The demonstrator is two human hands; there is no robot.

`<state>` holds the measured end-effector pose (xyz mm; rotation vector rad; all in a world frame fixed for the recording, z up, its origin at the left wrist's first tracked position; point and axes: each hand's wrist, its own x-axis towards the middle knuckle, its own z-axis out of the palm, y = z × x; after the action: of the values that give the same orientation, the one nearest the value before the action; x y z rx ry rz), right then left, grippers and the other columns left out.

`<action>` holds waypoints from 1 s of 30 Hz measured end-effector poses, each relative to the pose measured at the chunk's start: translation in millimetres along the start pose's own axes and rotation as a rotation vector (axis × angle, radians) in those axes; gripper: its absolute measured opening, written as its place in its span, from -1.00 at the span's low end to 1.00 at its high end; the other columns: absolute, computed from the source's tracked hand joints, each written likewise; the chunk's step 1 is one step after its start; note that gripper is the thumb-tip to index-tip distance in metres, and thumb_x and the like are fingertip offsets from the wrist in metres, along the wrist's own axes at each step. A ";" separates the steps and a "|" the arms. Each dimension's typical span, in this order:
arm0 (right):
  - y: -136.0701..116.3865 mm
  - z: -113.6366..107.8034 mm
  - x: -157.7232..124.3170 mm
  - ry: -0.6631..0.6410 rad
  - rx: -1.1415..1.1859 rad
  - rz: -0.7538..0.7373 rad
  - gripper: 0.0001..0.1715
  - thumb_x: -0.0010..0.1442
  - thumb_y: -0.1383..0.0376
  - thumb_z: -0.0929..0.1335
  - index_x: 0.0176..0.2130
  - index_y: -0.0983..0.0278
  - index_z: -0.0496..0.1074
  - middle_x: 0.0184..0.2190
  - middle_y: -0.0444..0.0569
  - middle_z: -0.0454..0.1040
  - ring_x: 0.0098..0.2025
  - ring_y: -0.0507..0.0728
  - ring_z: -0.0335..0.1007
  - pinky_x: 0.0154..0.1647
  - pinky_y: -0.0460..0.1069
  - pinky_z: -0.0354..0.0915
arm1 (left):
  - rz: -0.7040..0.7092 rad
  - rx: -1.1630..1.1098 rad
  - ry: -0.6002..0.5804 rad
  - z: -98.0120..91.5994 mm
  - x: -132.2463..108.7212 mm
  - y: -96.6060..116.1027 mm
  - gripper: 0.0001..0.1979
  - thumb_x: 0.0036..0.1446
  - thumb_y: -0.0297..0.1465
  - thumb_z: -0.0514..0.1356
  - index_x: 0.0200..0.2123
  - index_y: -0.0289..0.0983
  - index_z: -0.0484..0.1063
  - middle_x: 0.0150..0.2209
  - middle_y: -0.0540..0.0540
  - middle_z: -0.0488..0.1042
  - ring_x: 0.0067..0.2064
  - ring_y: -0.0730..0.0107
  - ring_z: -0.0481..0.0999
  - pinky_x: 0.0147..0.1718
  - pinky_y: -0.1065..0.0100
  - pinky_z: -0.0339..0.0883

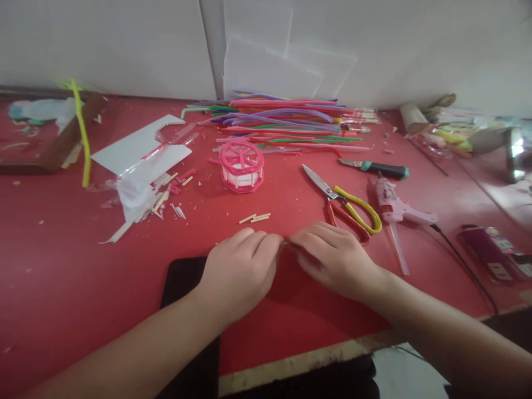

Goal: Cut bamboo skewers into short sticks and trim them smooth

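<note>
A: Progress?

B: Partly done, by the look of it. Standing on the red table (95, 271): a pink drum-shaped model (241, 164) with spoked top, pink base, short posts between, white wall inside.

A: Left over?

B: A few short sticks (261, 217) lying loose between model and hands, not fitted to anything. Probably not finished, judging by those. Can't tell how much remains.

A: Grip?

B: Left hand (243, 266) and right hand (336, 257) almost touching, fingertips of both pinched close on a thin piece (285, 243). Hardly any gap in either pinch. Blurred, so can't tell what kind of piece or how firmly held.

A: Where exactly?

B: Between the two hands, over the near part of the table, nearer than the loose sticks.

A: Which way?

B: Long axis apparently side to side, from one hand to the other. Ends hidden under fingers; can't tell one from the other.

A: And the rest?

B: Model upright, spoked face up. Loose sticks running left to right, right ends slightly farther off. Scissors (328, 190) to the right, tips pointing away and left. Glue gun (388, 202) beside, nozzle pointing away.
</note>
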<state>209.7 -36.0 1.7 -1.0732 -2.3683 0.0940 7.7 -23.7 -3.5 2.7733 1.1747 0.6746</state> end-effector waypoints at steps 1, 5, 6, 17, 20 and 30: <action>0.6 0.7 -0.6 -0.002 0.019 0.028 -0.81 0.27 0.44 0.25 -0.19 0.30 0.43 -0.37 -0.01 0.52 -0.36 0.09 0.43 -0.33 -0.02 0.39 | 0.001 0.002 -0.001 0.1 0.0 -0.1 -0.78 0.22 -0.51 0.05 -0.24 -0.28 0.51 -0.49 -0.05 0.50 -0.42 0.20 0.48 -0.53 0.28 0.24; -1.4 -2.0 -1.4 -0.035 0.038 0.106 -0.82 0.27 0.44 0.24 -0.22 0.29 0.42 -0.36 -0.01 0.51 -0.36 0.09 0.41 -0.33 -0.02 0.35 | 0.035 0.036 0.015 1.2 -0.3 -0.6 -0.79 0.22 -0.52 0.06 -0.25 -0.29 0.50 -0.51 -0.04 0.48 -0.45 0.19 0.47 -0.57 0.27 0.24; -2.3 -2.7 -1.5 -0.048 0.036 0.110 -0.81 0.27 0.44 0.23 -0.23 0.28 0.42 -0.36 -0.01 0.51 -0.36 0.08 0.41 -0.35 -0.03 0.34 | 0.052 0.053 0.012 1.5 -0.4 -0.7 -0.81 0.21 -0.53 0.07 -0.25 -0.30 0.50 -0.52 -0.04 0.47 -0.46 0.19 0.46 -0.58 0.27 0.23; -5.9 -3.2 -3.8 0.014 -0.011 0.045 -0.84 0.26 0.45 0.27 -0.28 0.26 0.42 -0.32 0.00 0.55 -0.32 0.09 0.47 -0.33 -0.05 0.36 | 0.127 0.084 -0.053 1.8 0.3 0.1 -0.78 0.09 -0.62 0.08 -0.26 -0.35 0.47 -0.50 -0.07 0.46 -0.49 0.16 0.46 -0.64 0.27 0.22; -8.8 -3.9 -5.2 0.034 -0.030 0.001 -0.83 0.24 0.47 0.27 -0.29 0.27 0.42 -0.34 -0.01 0.54 -0.36 0.07 0.46 -0.37 -0.05 0.35 | 0.146 0.053 0.019 1.5 -0.3 -0.1 -0.78 0.17 -0.58 0.03 -0.28 -0.34 0.48 -0.54 -0.06 0.45 -0.52 0.18 0.44 -0.63 0.26 0.22; -17.9 -3.5 -6.0 0.043 -0.001 0.051 -0.80 0.19 0.51 0.25 -0.32 0.27 0.40 -0.34 0.02 0.53 -0.37 0.08 0.45 -0.39 -0.04 0.35 | 0.169 0.033 0.054 -0.8 -1.0 0.6 -0.77 0.13 -0.58 0.00 -0.35 -0.31 0.45 -0.58 -0.04 0.41 -0.54 0.21 0.43 -0.60 0.27 0.25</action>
<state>202.5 -53.0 7.0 -1.1252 -2.3034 0.0872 7.1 -25.0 -3.0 2.9242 0.9763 0.7542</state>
